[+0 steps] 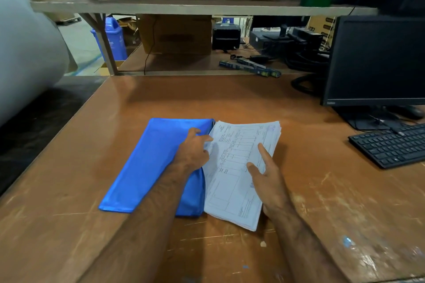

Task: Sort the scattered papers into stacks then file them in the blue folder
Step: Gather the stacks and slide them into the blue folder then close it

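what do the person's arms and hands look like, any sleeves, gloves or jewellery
Both forearms are bare right to the bottom edge of the picture, so no sleeves show. The left hand and right hand wear no gloves. No rings, watch or wristband are visible on either. Some hair shows along the forearms. Nothing is marked or written on them.

Scratched brown desk (322, 190), shelf (184, 7) above, cardboard boxes (177, 33) behind.

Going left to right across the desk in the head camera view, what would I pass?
Blue folder → left hand at the folder's edge → stack of printed papers → right hand on the papers → black keyboard.
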{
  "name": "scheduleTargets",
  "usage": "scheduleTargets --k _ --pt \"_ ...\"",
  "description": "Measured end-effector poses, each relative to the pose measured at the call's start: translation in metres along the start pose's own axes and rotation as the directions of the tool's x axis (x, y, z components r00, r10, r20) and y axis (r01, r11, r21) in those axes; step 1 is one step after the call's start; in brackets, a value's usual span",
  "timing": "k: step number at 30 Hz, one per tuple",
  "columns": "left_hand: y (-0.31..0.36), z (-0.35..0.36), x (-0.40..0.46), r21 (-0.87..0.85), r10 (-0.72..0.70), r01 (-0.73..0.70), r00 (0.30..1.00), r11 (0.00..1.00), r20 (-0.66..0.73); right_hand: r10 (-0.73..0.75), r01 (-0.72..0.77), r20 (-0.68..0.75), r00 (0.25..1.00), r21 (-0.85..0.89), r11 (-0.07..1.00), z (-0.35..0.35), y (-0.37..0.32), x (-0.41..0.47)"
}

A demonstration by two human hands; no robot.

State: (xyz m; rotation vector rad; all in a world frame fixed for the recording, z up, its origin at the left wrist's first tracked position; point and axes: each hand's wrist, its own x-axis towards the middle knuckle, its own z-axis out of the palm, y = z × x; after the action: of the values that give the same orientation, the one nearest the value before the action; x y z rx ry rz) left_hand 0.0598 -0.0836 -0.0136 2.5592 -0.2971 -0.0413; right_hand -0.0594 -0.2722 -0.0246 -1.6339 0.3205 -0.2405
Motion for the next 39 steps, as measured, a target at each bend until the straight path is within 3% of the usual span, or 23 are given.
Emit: scheduleTargets --k 5,13,18,26,30,35,39 --pt "0.009 -0.007 0.012 0.122 0.009 -0.026 0.990 0.992 0.137 -0.027 0.026 0.060 0.998 0.016 1.000 -0.007 0.000 0.004" --pt "0.009 -0.003 0.015 0.067 0.052 -0.057 0.996 0.996 0.075 -0.028 0.033 0.117 0.993 -0.040 0.999 -0.012 0.003 0.004" --pt "0.011 -0.006 0.023 0.132 -0.022 0.002 0.989 0.991 0.145 0.060 -0.072 0.120 0.991 0.097 0.993 -0.008 0.000 0.011" --pt "0.007 -0.018 0.031 0.066 -0.062 0.047 0.967 0.997 0.248 -0.024 0.036 0.174 0.984 -0.062 0.997 -0.012 -0.008 0.020" --pt "0.010 -0.016 0.033 0.105 -0.071 0.051 0.977 0.993 0.200 -0.086 0.080 0.181 0.980 0.042 0.996 -0.014 -0.014 0.017" --pt "0.014 -0.007 0.026 0.126 0.044 -0.059 0.993 0.990 0.114 -0.055 0.030 0.190 0.980 0.136 0.990 -0.017 -0.014 0.014" --pt "0.008 -0.007 0.024 0.085 0.000 -0.009 0.995 0.996 0.100 -0.029 -0.026 0.205 0.978 0.261 0.965 -0.020 -0.013 0.014"
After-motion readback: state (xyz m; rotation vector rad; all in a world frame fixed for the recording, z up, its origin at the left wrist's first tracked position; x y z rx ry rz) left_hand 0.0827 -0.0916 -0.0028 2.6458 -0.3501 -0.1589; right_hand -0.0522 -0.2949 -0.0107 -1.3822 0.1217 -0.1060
